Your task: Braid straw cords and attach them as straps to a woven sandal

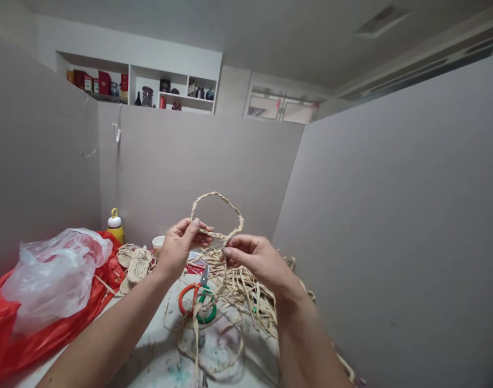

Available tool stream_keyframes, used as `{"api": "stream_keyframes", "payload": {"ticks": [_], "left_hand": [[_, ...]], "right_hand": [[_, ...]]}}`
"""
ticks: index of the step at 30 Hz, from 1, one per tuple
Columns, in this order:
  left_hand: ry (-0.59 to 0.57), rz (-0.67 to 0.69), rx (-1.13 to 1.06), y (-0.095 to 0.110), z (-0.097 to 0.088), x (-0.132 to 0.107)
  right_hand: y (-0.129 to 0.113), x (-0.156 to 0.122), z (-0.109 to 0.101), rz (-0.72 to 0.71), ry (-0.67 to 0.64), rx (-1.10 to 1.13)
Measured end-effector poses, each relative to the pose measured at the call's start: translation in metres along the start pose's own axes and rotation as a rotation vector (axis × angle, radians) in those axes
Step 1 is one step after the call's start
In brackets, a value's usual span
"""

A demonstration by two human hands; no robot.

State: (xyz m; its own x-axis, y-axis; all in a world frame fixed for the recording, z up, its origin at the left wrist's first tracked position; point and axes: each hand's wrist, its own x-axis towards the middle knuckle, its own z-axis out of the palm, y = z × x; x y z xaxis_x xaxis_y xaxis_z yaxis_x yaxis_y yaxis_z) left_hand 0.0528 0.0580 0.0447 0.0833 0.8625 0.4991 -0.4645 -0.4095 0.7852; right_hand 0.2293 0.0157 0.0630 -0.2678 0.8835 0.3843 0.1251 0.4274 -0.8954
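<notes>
My left hand [181, 245] and my right hand [256, 258] are raised above the table, both pinched on a twisted straw rope [217, 207] bent into a loop that arches above my fingers. The rope's loose strands hang down from my hands to a pile of straw strips [240, 288] on the table. Below my hands lie scissors [198, 296] with one orange and one green handle.
A red plastic bag with a clear bag [52, 280] on top lies at the left. Small woven straw pieces [137, 264], a yellow bottle [115, 225] and a white cup [158, 242] stand behind. Grey partition walls [391, 226] close in the table [157, 361] at the back and right.
</notes>
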Motion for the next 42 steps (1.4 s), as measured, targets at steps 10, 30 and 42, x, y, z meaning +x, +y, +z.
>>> {"api": "stream_keyframes", "payload": {"ticks": [10, 30, 42], "left_hand": [[0.048, -0.001, 0.000, 0.001, -0.014, 0.012], [0.027, -0.078, -0.096, 0.015, 0.008, -0.015], [0.078, 0.014, 0.016, 0.016, 0.010, -0.026]], "right_hand": [[0.023, 0.006, -0.048, -0.094, 0.539, -0.246], [-0.014, -0.017, -0.002, -0.166, 0.341, -0.061], [-0.023, -0.024, 0.009, -0.209, 0.367, -0.133]]}}
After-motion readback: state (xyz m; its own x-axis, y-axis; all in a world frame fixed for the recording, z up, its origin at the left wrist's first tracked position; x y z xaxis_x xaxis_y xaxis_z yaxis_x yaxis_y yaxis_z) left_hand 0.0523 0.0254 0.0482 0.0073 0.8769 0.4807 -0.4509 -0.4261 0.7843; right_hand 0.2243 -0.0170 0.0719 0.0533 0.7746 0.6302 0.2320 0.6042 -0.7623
